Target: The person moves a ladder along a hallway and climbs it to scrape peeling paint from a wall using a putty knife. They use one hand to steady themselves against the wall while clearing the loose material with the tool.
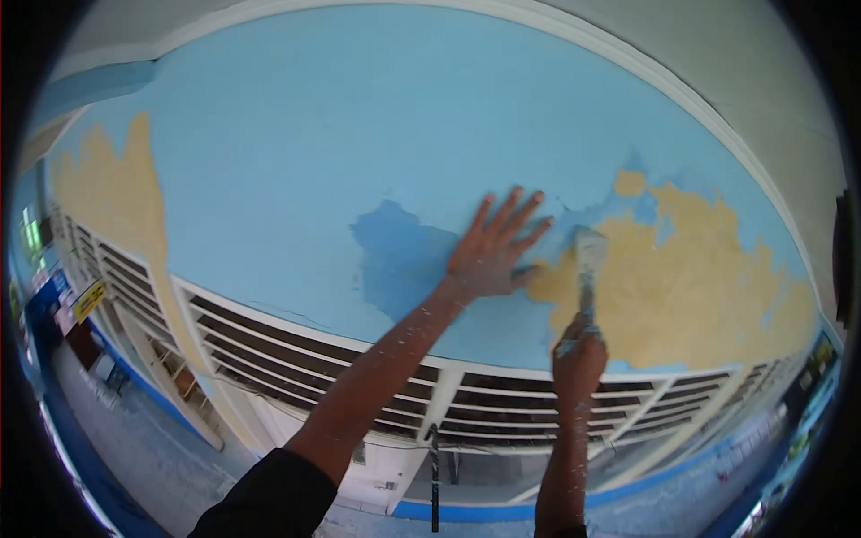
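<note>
Against the light blue wall (296,134), my left hand (493,251) lies flat with its fingers spread, just right of a darker blue patch (395,251). My right hand (579,357) is wrapped round the handle of a scraper (589,251), held upright. The scraper's broad, paint-smeared blade rests at the left border of a bare yellow area (682,278), where the blue paint is gone. A small separate yellow spot (630,184) shows above that area. Pale specks cover both forearms.
White louvred slats (305,354) run below the wall. A white curved moulding (646,67) borders it above. At the left are another yellow area (112,193) and a yellow sign (90,301). A dark vertical pole (435,484) stands at the bottom centre.
</note>
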`<state>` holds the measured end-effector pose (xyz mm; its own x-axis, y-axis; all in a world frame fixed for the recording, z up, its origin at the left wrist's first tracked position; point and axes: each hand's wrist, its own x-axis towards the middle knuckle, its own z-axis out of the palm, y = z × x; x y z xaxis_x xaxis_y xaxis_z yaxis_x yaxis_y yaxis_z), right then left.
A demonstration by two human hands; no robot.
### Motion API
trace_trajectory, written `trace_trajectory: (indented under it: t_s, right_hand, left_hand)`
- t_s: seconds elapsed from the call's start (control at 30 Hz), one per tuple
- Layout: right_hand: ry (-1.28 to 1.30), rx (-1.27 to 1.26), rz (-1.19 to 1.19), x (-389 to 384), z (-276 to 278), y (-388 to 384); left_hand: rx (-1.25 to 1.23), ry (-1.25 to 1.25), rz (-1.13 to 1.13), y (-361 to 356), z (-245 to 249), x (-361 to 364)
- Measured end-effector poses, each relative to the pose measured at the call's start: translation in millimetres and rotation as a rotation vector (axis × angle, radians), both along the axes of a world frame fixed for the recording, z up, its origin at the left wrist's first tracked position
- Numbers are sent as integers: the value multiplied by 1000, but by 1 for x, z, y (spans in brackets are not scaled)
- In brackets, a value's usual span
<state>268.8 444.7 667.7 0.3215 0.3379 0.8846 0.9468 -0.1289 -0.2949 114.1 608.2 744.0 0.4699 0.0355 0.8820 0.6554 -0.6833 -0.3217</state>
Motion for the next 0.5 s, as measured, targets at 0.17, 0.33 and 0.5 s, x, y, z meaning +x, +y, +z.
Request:
trace_trajectory:
  t_s: [0.17,0.33,0.5]
  right_hand:
    - [-32,-97,75,-25,-71,-26]
    - [-14,-53,26,-26,-2,-15]
    - [40,-78,82,-33,-38,-25]
  left_hand:
    - [81,-24,75,-1,-2,2]
    - [94,-15,95,-1,-1,1]
    - [104,-12,137,0,-2,0]
